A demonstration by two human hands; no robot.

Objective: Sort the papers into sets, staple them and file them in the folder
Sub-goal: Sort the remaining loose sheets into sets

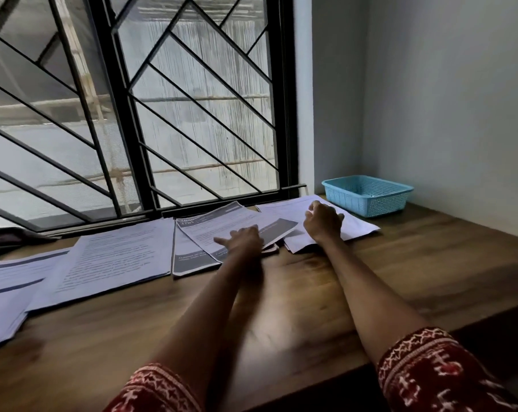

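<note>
Both grips are out on the papers at the far edge of the surface (311, 292): left hand (246, 237) lies flat with fingers spread on the dark-banded sheet (237, 224), right hand (323, 221) rests on the white stack (356, 226), fingers loosely bent; whether it pinches a page I cannot tell. That banded sheet lies askew, its long axis running away to the right, so I judge the left nearer to square it.

Print on the white sheets (112, 260) at centre left is too small to read. The stack of papers (2, 304) at far left runs off the frame edge. A dark object (5, 237) at left is cut off, unidentifiable. Right hand's (323, 223) fingertips are hidden behind its knuckles.
</note>
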